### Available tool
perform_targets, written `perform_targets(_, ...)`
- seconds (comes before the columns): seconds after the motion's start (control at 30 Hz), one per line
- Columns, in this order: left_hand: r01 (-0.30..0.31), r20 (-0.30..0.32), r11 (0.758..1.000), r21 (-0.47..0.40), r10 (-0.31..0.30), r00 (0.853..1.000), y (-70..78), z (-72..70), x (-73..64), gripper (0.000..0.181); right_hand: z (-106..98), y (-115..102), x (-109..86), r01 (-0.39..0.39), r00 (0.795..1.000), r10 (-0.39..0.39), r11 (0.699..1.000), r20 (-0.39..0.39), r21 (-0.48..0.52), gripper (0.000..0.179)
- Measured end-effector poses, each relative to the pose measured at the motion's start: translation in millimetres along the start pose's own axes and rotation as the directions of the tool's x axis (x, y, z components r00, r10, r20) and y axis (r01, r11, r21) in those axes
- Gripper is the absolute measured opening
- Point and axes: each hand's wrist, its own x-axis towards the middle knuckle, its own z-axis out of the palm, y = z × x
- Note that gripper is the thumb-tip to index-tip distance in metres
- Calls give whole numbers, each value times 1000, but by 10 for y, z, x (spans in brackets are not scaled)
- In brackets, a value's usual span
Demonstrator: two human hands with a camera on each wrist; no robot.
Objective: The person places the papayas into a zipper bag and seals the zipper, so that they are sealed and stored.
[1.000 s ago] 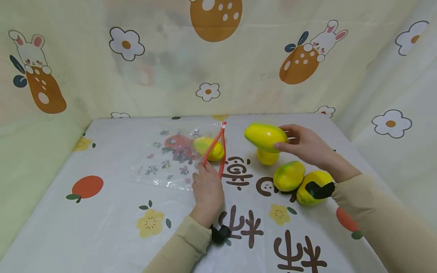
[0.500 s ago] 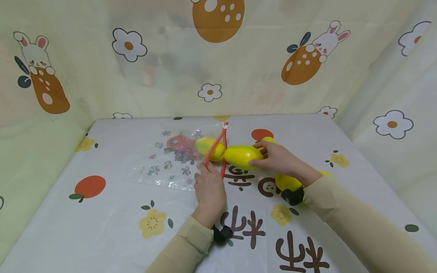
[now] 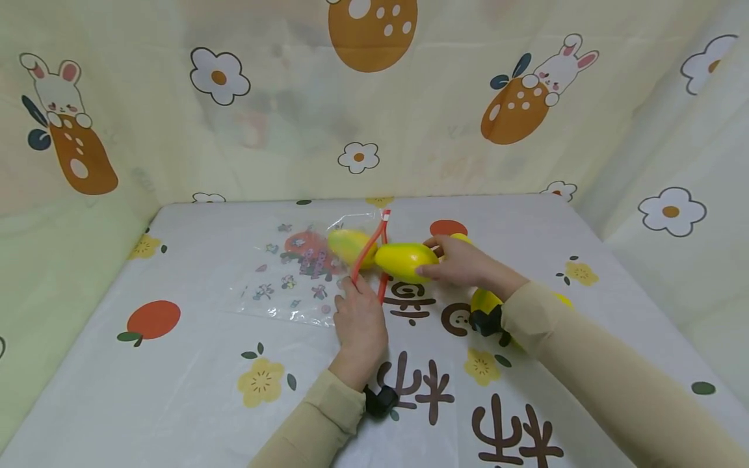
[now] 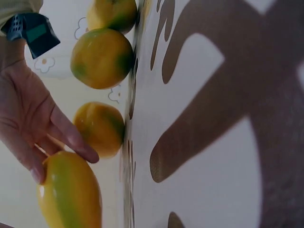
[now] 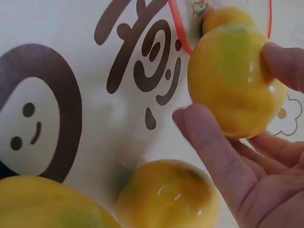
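A clear printed plastic bag [image 3: 281,305] lies flat on the table, its red zip edges [image 3: 363,257] spread into a narrow mouth. My left hand [image 3: 361,318] pinches the near end of that red edge. One yellow papaya [image 3: 345,244] sits inside, just past the opening. My right hand [image 3: 459,260] grips another yellow papaya [image 3: 404,262] by its near end, thumb and fingers around it, its tip right at the bag mouth. In the right wrist view, the held papaya [image 5: 232,80] shows a green streak and overlaps the papaya [image 5: 228,19] in the bag.
Several more papayas lie on the right. One papaya [image 3: 461,238] is mostly behind my right hand, another papaya [image 3: 484,300] is partly covered by the wrist camera [image 3: 487,320], and a third shows past the sleeve [image 3: 585,351]. A patterned cloth wall [image 3: 281,130] rises behind the table.
My right hand has carried its papaya left and down from above the others to the bag mouth. The papaya inside has shifted slightly deeper, leftward. My left hand stays put.
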Motion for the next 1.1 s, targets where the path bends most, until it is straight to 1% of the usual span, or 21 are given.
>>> perform_targets(0.17,-11,4,1000,-12,11,1000,-3,-4,2,35,-25,-16,120,-49,998,46,998,52,50,69)
perform_targets(0.27,-19,0,1000,-10,19,1000,-7,-7,0,32,-27,-17,190,-66,995,61,995,78,72,69)
perform_targets(0.47,-28,7,1000,-4,28,1000,-6,-13,1,33,10,-41,285,-113,990,102,987,100,118,71)
perform_targets(0.53,-31,8,1000,-3,31,999,-4,-13,0,34,35,-53,312,-129,988,118,985,100,118,69)
perform_targets(0.67,-32,19,999,1,32,999,3,-18,-2,37,76,-88,359,-127,989,117,986,93,106,67)
perform_targets(0.77,-34,21,999,4,34,999,10,-23,-7,38,95,-110,401,-125,990,115,985,86,120,67)
perform_targets(0.93,-41,8,999,-4,41,999,16,-13,-13,39,124,-149,466,-154,987,144,976,71,155,66)
perform_targets(1.1,-43,-17,999,-15,42,999,17,-5,-11,36,141,-184,519,-145,989,136,975,66,171,64)
